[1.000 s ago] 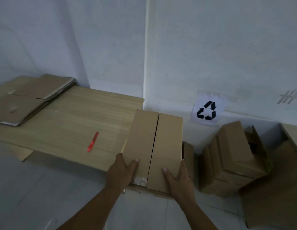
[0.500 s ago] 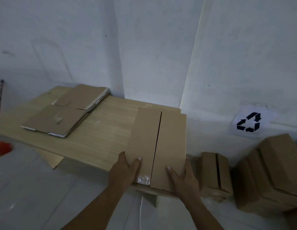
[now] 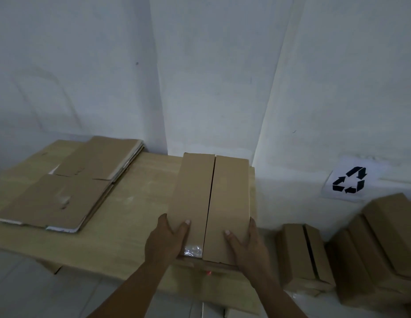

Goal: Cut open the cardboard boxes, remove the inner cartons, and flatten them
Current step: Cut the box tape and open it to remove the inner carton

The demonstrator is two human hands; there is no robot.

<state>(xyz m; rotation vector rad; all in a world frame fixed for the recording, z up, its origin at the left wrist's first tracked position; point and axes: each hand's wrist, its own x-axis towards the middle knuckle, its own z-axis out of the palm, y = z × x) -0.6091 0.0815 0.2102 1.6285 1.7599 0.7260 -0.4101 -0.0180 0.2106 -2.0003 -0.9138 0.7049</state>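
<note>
A long brown cardboard box (image 3: 211, 203) is held over the right end of the low wooden table (image 3: 140, 203), its two top flaps meeting along a centre seam, with clear tape at its near end. My left hand (image 3: 167, 239) grips the box's near left corner, thumb on top. My right hand (image 3: 248, 246) grips the near right corner, thumb on the right flap. A small red tip (image 3: 208, 273) of something shows just under the box's near edge.
Flattened cardboard sheets (image 3: 69, 191) lie stacked on the table's left half. On the floor to the right stand another closed box (image 3: 303, 255) and a pile of boxes (image 3: 381, 244). A recycling sign (image 3: 349, 180) hangs on the white wall.
The box has moved left with both hands, from beside the table's right edge to over the table's right end. The red pen that lay on the table is now mostly hidden under the box.
</note>
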